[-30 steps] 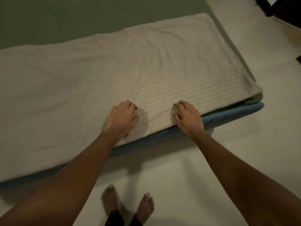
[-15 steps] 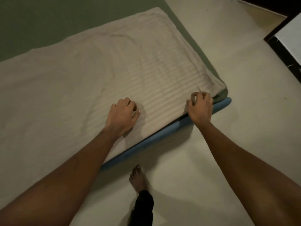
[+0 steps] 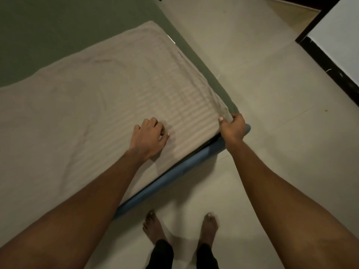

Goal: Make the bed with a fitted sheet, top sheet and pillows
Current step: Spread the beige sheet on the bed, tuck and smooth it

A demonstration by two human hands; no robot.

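Observation:
A beige striped top sheet lies spread over the bed, on a green fitted sheet that shows along the far side and right edge. The blue mattress edge runs below it toward my feet. My right hand grips the sheet's near right corner at the bed's corner, fingers curled round the cloth. My left hand rests on the sheet a little way in from the edge, knuckles up and fingers curled under; whether it pinches cloth is hidden.
Pale tiled floor surrounds the bed on the right and near side. My bare feet stand by the mattress edge. A dark-framed white panel stands at the upper right.
My right hand slid rightward along the sheet's edge to its corner and took hold of it. The view swung right with it. My left hand stayed on the sheet.

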